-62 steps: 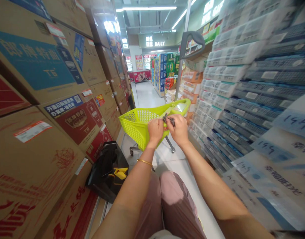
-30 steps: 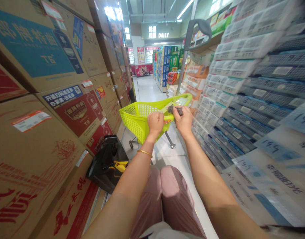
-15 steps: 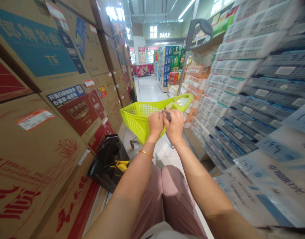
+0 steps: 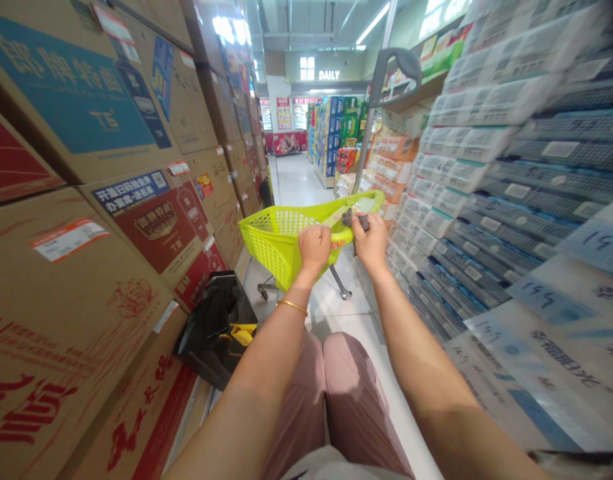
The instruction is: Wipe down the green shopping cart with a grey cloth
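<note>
A lime-green shopping basket cart (image 4: 281, 243) with perforated walls stands in front of me, its grey handle (image 4: 399, 70) raised on a metal pole. My left hand (image 4: 314, 250) is closed over the near edge of the basket; the fingertips are hidden behind it. In my right hand (image 4: 371, 243) is a crumpled dark grey cloth (image 4: 354, 219), pinched between thumb and fingers at the basket's right end. Whether the cloth touches the rim, I cannot tell. A small red and yellow label (image 4: 338, 245) shows on the rim between my hands.
Stacked cardboard boxes (image 4: 161, 220) wall the left side. A black bag (image 4: 211, 327) with a yellow piece sits beside them at floor level. Wrapped paper packs (image 4: 466, 150) and dark packs (image 4: 491, 220) are piled high on the right. Store shelves (image 4: 329, 140) stand farther down the aisle.
My right hand has moved right, away from my left hand, carrying the cloth. The label and a cart wheel leg now show between them. My left hand has stayed in place.
</note>
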Demonstrator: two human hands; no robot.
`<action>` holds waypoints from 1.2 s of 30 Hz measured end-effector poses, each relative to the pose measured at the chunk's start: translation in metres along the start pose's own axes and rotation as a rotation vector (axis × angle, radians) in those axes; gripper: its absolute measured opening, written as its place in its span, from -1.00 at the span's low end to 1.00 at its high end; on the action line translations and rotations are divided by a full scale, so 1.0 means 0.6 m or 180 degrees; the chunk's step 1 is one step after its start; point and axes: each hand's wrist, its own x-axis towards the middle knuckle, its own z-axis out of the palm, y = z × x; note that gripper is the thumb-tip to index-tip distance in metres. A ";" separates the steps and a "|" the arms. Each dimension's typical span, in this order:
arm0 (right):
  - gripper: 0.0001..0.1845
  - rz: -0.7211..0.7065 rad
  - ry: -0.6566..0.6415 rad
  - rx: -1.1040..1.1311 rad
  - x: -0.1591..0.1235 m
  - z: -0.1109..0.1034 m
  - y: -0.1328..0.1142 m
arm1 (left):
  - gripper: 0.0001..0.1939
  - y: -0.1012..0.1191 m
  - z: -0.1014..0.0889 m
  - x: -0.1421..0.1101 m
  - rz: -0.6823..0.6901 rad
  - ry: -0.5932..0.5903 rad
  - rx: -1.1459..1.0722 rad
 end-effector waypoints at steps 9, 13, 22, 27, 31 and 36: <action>-0.76 -0.0252 -0.0323 -0.0542 -0.062 0.013 -0.095 | -0.61 -0.007 -0.003 0.001 -0.0056 -0.0081 -0.0023; -0.78 -0.0377 -0.0334 -0.0417 -0.050 0.016 -0.077 | -0.59 -0.013 -0.006 0.003 0.0013 -0.0077 -0.0102; -0.81 -0.0426 -0.0811 0.0291 0.022 0.006 -0.013 | -0.62 -0.024 -0.026 0.010 -0.0137 0.0019 -0.0522; -0.78 -0.0466 -0.0809 0.0088 0.014 0.016 -0.025 | -0.63 -0.052 -0.044 0.012 -0.0105 -0.0043 -0.0835; -0.77 -0.0433 -0.0781 -0.0148 -0.005 0.027 -0.056 | -0.66 -0.080 -0.057 0.016 -0.0149 -0.0032 -0.0977; -0.74 -0.0342 -0.0659 -0.0495 -0.025 0.043 -0.094 | -0.68 -0.105 -0.079 0.020 -0.0188 -0.0106 -0.1332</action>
